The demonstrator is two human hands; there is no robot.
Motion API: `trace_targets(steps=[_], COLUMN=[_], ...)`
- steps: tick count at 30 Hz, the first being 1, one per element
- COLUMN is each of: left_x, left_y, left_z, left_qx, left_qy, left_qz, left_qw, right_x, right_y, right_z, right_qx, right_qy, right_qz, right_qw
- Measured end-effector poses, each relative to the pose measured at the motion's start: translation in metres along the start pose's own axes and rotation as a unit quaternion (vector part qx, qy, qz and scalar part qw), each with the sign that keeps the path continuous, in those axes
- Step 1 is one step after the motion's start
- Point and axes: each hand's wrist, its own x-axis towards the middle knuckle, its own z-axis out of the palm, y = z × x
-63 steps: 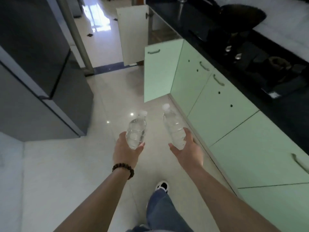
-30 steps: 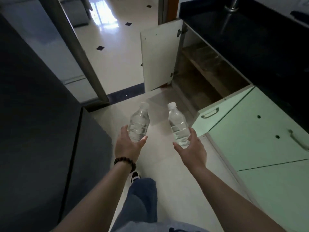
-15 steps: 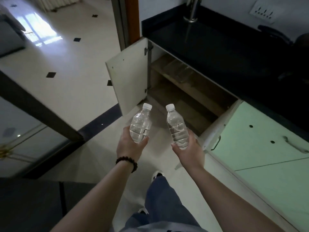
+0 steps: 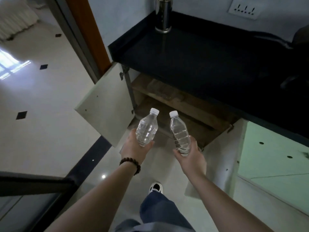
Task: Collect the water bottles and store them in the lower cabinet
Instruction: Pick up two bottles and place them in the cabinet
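My left hand [image 4: 133, 148] grips a clear water bottle [image 4: 147, 128] with a white cap, held caps-forward. A second clear water bottle [image 4: 179, 133] sits in my right hand [image 4: 190, 156], gripped near its base. Both bottles hover just in front of the open lower cabinet [image 4: 184, 114], whose wooden shelves show under the black countertop [image 4: 209, 56]. Faint clear shapes lie on the upper shelf, too dim to name. The cabinet's left door [image 4: 107, 108] and right door [image 4: 222, 153] stand swung open on either side of my hands.
Closed green cabinet fronts [image 4: 274, 156] run along the right. A steel tap base [image 4: 163, 14] stands on the countertop, with a wall socket [image 4: 243, 8] behind. A doorway frame [image 4: 87, 30] is at the left, glossy tiled floor [image 4: 41, 114] beyond. My shoe [image 4: 155, 187] is below.
I have walked up to the open cabinet and turned toward it. It now fills the middle of the view. Both hands still hold their bottles, now closer to the shelves.
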Motion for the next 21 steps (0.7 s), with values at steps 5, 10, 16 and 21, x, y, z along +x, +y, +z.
trace_targets(steps=[5, 10, 16, 21], left_x=[0.051, 0.092, 0.156, 0.228], left_y=[0.02, 0.026, 0.009, -0.014], left_z=[0.009, 0.027, 0.068, 0.122], left_qx=[-0.016, 0.005, 0.018, -0.009], left_qy=[-0.05, -0.093, -0.171, -0.211], left_qz=[-0.005, -0.006, -0.009, -0.005], left_qw=[0.999, 0.996, 0.985, 0.977], right_x=[0.038, 0.069, 0.11, 0.165], right_y=[-0.01, -0.015, -0.002, 0.026], right_z=[0.009, 0.026, 0.07, 0.132], right_qx=[-0.01, -0.002, 0.02, 0.1], right_qy=[-0.003, 0.003, 0.022, 0.064], right_qz=[0.042, 0.086, 0.146, 0.187], right_qw=[0.999, 0.996, 0.989, 0.975])
